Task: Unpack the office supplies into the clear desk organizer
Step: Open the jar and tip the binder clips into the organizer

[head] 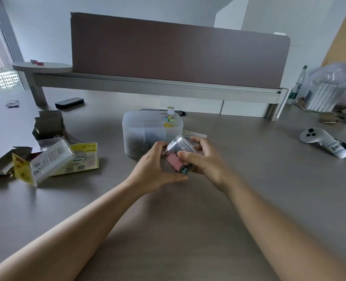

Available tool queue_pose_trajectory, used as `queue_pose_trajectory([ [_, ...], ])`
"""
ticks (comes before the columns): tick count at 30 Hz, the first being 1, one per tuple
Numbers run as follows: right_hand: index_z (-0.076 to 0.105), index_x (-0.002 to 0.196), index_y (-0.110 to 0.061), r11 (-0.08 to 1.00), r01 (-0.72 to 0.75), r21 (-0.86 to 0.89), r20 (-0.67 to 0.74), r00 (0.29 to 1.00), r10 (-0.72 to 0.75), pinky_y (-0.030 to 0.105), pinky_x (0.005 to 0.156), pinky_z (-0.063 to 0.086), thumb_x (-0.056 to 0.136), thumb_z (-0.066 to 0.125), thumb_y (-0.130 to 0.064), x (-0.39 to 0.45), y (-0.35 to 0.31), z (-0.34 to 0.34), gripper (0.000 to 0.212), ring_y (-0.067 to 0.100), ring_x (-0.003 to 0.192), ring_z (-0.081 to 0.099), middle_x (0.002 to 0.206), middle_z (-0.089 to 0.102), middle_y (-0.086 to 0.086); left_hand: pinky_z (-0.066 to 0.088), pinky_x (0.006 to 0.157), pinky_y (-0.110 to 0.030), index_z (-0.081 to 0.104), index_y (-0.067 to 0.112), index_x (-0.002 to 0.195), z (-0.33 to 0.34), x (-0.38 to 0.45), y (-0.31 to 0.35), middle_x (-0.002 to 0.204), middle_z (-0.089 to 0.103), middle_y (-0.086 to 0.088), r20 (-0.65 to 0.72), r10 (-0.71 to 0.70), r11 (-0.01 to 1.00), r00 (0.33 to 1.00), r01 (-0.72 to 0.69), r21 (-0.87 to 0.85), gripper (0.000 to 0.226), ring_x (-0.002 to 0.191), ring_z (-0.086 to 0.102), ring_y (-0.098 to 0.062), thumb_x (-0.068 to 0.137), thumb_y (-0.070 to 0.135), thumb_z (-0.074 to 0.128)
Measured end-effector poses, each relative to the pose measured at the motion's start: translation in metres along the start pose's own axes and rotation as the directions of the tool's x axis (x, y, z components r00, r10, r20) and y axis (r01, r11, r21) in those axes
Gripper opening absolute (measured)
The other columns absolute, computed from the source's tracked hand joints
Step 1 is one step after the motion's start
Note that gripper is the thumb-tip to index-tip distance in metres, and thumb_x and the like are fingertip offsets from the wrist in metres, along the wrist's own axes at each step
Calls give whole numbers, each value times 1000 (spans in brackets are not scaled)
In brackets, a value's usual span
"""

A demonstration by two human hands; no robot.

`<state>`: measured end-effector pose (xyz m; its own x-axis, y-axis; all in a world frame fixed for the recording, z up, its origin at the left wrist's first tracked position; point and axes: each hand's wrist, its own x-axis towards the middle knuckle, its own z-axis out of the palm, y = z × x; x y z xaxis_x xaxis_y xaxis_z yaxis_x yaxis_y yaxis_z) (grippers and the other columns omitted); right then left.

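A clear plastic box of binder clips (177,148), with a pink clip and a teal one showing through it, is held over the desk between both hands. My left hand (154,169) cups it from the left and below. My right hand (200,159) grips it from the right, thumb across the front. Just behind stands the clear desk organizer (139,128), with small dark pieces in its front left compartment and pastel sticky notes in the back right one.
Opened packaging lies at the left: yellow sticky-note packs (83,159), a clear box (52,159) and grey cartons (48,124). A black eraser (69,102) sits further back. A white controller (322,141) lies at the right. A brown divider panel (178,51) closes the back.
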<state>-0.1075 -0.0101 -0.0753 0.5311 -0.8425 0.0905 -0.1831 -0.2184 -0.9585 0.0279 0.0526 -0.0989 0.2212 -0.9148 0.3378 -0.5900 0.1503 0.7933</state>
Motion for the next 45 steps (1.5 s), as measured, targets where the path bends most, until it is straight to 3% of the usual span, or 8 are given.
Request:
queue_pose_trajectory([
  [5,54,102,-19,998,46,-38,53,998,-44,24,71,49,82,50,-45,-2,-12,15,33,9,76,57,83,60,-5,54,74,-28,50,27,97,-18,-7,0,93,60,6,114,-34,943,993,69,-326,64,88,62,-11,41,31,80],
  [8,57,93,-12,991,89,-97,41,996,-85,21,62,43,85,47,-45,-2,-14,24,36,12,74,54,81,59,0,52,62,-17,53,23,96,-28,-11,-2,89,63,1,169,-35,884,985,110,-454,61,73,65,-1,41,20,78],
  [15,54,112,-5,987,110,-115,103,990,-98,22,68,44,84,49,-51,4,-11,33,54,13,85,56,103,60,9,52,66,-16,58,20,99,-34,-11,-14,87,66,-1,210,-80,831,974,182,-526,65,74,66,-4,36,30,74],
  [21,43,132,-18,984,143,-109,187,975,-121,33,104,40,67,58,-60,13,-20,25,78,16,119,50,133,49,3,52,85,-32,59,13,102,-38,-7,-19,94,63,-8,299,-117,673,947,297,-677,76,89,61,-19,33,26,86],
  [28,49,119,-36,991,120,-56,251,963,-102,38,102,41,52,68,-45,11,-15,17,70,15,116,45,122,48,-1,53,80,-28,51,13,111,-49,-6,-26,103,56,-12,373,-161,598,914,391,-700,71,96,55,-23,44,15,74],
  [31,51,103,-44,990,142,-29,279,952,-128,36,100,43,57,67,-31,12,-15,17,50,11,113,47,113,49,-8,54,76,-24,48,16,112,-50,-7,-21,106,55,-11,376,-155,675,914,376,-635,73,94,58,-19,45,11,75],
  [36,50,102,-48,985,159,-74,319,939,-128,35,97,45,54,71,-30,14,-22,18,56,12,105,52,112,49,-14,53,64,-15,45,18,105,-54,-9,-13,96,57,-3,266,-127,847,956,244,-472,56,73,65,-3,65,-14,68],
  [45,53,106,-42,992,130,2,303,945,-124,43,108,37,49,75,-34,19,-14,11,62,15,121,47,125,50,-9,52,63,-15,53,16,100,-65,-16,-27,69,65,9,285,-164,829,944,288,-479,56,64,61,-2,48,8,72],
])
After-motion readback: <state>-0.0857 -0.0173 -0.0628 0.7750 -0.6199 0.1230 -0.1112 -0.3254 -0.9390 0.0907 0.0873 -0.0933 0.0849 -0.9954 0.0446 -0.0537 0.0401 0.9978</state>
